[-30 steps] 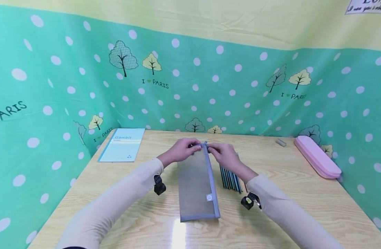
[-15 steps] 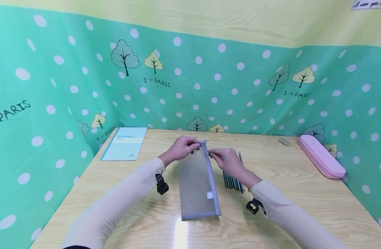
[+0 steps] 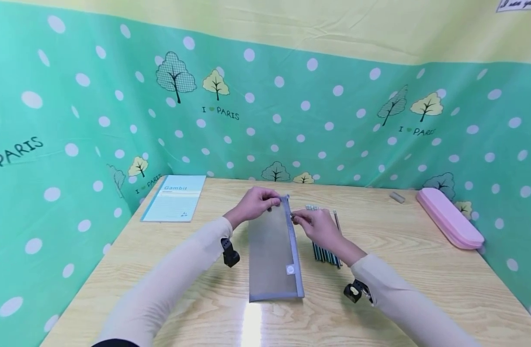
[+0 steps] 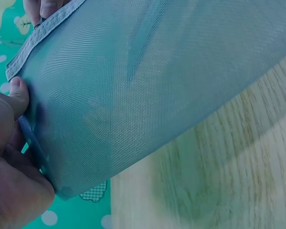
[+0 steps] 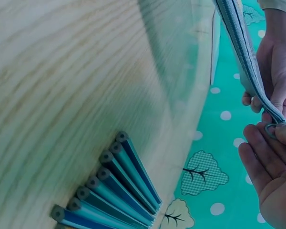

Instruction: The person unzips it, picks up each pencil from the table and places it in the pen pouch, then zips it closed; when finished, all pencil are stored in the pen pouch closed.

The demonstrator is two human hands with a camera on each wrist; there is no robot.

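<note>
A grey mesh zipper pouch is held up over the table, its zipper edge along the right side. My left hand pinches its far end between thumb and fingers; in the left wrist view that thumb presses on the mesh near the corner. At the zipper's far part, my right hand pinches the zipper pull, whose small ring shows between the fingers in the right wrist view. Under the right hand lie several blue and teal pencils in a row, partly hidden by it in the head view.
A light blue notebook lies at the table's back left. Towards the back right are a small grey eraser-like block and a pink pencil case. A polka-dot curtain hangs behind the wooden table.
My right hand has moved a little towards me along the zipper edge, away from the left hand. The left hand keeps its hold on the pouch's far end.
</note>
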